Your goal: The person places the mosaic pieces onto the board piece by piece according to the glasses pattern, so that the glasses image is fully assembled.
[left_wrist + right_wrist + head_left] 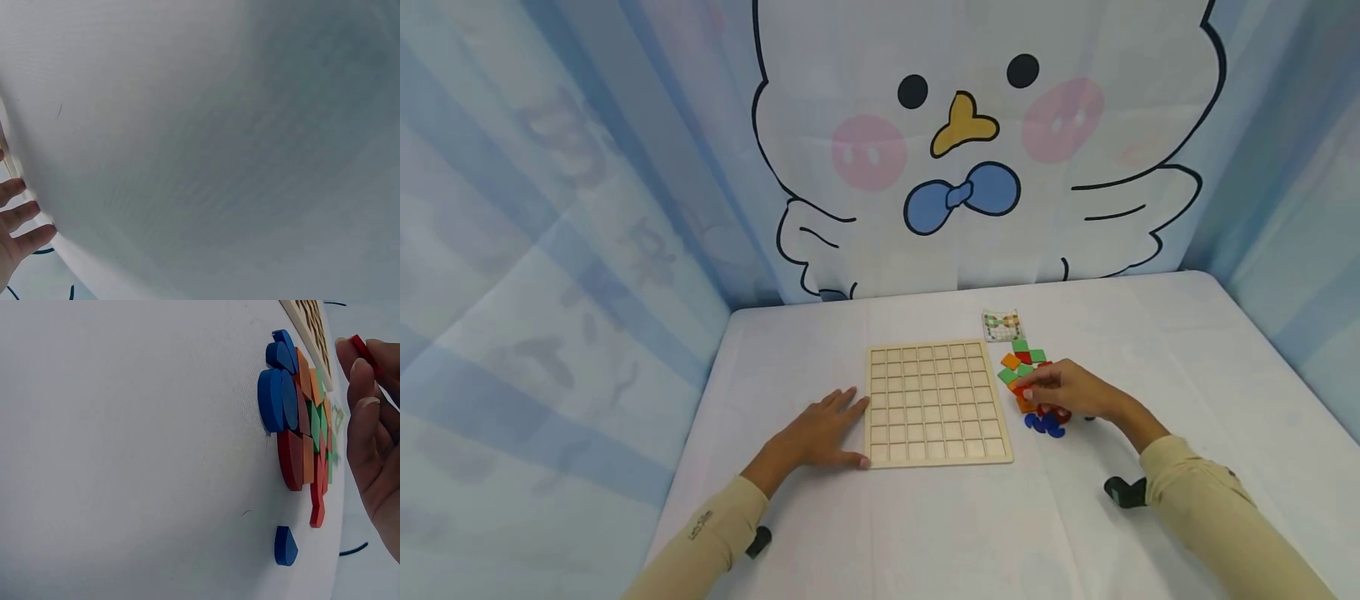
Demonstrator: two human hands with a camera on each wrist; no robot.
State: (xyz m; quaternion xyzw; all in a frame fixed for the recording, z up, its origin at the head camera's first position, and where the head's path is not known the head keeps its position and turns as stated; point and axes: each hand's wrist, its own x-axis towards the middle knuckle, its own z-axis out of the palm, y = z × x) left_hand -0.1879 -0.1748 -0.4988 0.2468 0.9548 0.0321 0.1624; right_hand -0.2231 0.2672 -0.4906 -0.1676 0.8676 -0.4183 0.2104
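Right wrist view: right hand (374,447) pinches thin red piece (364,355) over multicoloured flat pieces (305,419). Pale wooden gridded board (937,404) lies to its left; left hand (820,429), fingers apart, nearer, touches board's left edge.

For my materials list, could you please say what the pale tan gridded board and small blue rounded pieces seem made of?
Pale tan gridded board: likely matte wood, given its beige tone. Small blue rounded pieces: smooth, evenly coloured; perhaps painted wood, possibly plastic.

Left hand (17,215) cropped by left wrist view's edge, coloured pieces (1025,371) partly hidden behind right hand (1067,390), card (1002,326) print illegibly small
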